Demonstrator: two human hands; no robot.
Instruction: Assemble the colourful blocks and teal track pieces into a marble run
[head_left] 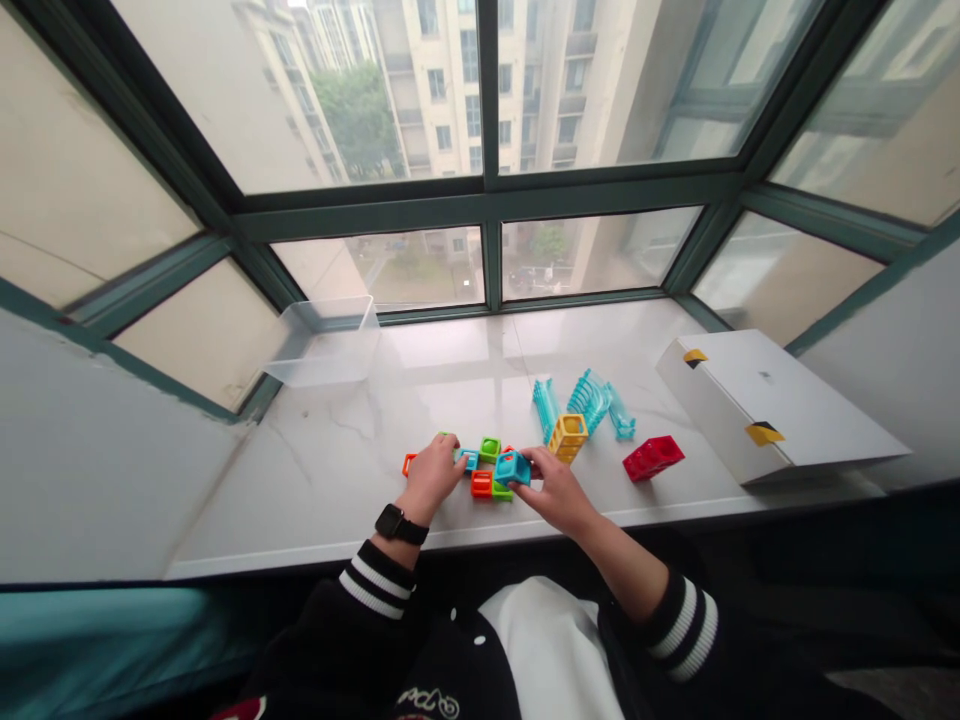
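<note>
On a white marbled windowsill (360, 480), we see a right hand (559, 490) holding a bright blue open-sided plastic cube (513, 467) between thumb and fingers, over the right end of a cluster of small blocks. The left hand (433, 472) rests at the cluster's left end, palm down with fingers bent and close together; whether it grips a block, we cannot tell.

Near the middle, we count a green plastic cube (490, 449) and an orange plastic cube (481, 485) among the low pieces, apparently unstacked. By our judgement, the yellow plastic column (568, 437) standing just beyond the right hand and the red plastic column (654, 457) farther right look already grouped, leaving the mixed colours unsorted. Ribbed translucent teal pieces (590, 400) lie behind the yellow one.

Both forearms reach in from the near edge, angled toward each other, wrists low.
</note>
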